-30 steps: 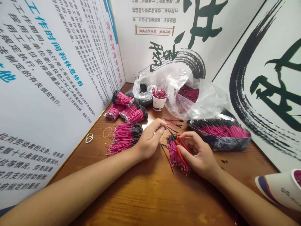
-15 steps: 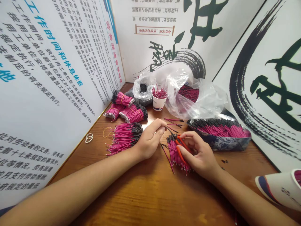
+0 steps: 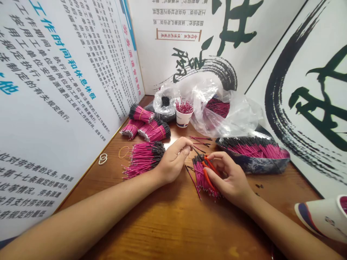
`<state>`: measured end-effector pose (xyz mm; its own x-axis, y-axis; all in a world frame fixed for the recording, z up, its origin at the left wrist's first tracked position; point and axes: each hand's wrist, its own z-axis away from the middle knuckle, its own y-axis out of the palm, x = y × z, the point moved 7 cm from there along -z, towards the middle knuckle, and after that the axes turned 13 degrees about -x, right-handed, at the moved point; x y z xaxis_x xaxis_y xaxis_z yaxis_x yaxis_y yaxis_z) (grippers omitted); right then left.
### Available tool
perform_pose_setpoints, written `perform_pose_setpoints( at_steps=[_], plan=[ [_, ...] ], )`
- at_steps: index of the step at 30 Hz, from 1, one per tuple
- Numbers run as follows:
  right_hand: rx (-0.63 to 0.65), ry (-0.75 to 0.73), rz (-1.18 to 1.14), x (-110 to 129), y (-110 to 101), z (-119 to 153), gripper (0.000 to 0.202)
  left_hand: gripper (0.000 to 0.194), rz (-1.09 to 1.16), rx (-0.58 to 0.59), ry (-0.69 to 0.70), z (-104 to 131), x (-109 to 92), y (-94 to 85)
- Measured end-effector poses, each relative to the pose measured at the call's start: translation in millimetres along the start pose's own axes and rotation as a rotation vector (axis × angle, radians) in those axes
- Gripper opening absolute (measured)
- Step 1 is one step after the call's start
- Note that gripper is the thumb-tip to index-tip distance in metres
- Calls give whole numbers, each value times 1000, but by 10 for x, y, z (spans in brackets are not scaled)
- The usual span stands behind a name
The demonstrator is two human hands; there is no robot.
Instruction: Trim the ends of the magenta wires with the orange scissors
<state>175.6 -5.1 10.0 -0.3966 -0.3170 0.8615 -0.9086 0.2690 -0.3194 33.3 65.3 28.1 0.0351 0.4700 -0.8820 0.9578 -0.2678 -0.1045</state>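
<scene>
My left hand (image 3: 175, 160) is closed, its thumb and fingertips pinched together. Whatever lies between them is too small or hidden to make out. Red-handled pliers (image 3: 208, 169) rest in my right hand (image 3: 229, 177), whose fingers wrap the grips; their thin dark tips reach the left fingertips. Below the pliers lies a loose pile of magenta wires with black ends (image 3: 199, 177). A larger spread of the same wires (image 3: 143, 159) sits left of my left hand, partly behind the wrist. A few single wires (image 3: 200, 138) lie beyond the hands.
Banded wire bundles (image 3: 154, 130) are stacked at back left, near a paper cup of wires (image 3: 184, 113). Clear plastic bags (image 3: 230, 112) stand behind. At right are a dark tray of wires (image 3: 260, 164) and a tipped paper cup (image 3: 320, 218). Rubber bands (image 3: 102, 159) lie by the left panel.
</scene>
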Motion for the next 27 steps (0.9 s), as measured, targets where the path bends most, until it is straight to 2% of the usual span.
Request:
perform_pose_setpoints(
  at_steps=[27],
  plan=[
    [-34,29,15,-39,-16,-4,16,17,-25,6,-23,-1,13,5]
  ],
)
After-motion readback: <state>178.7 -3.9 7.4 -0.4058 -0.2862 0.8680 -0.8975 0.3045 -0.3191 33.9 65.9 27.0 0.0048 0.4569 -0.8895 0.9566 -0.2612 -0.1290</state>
